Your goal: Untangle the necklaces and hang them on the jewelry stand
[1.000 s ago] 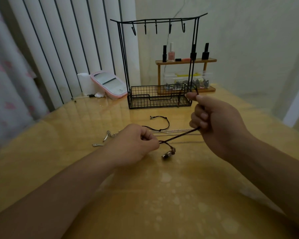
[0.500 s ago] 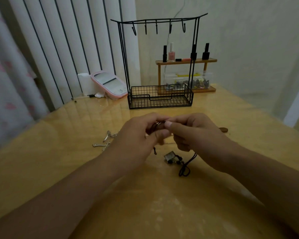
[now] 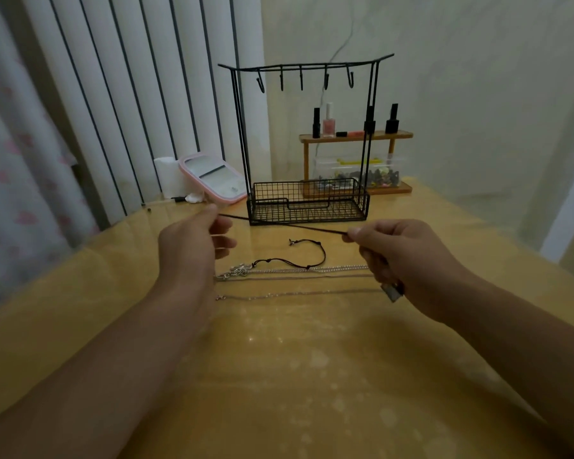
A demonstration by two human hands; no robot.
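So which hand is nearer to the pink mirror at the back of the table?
Left. The left hand is just in front of the pink mirror, pinching one end of the dark cord. The right hand holds the other end, well off to the right.

A black wire jewelry stand (image 3: 307, 144), silver chain necklaces (image 3: 299, 271), and a pink-rimmed mirror (image 3: 212, 177) are noted on a glossy yellow table (image 3: 279, 376).

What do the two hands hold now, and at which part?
Both hold one dark cord necklace, stretched taut above the table. The left hand pinches one end; the right hand pinches the other, near the pendant under its palm.
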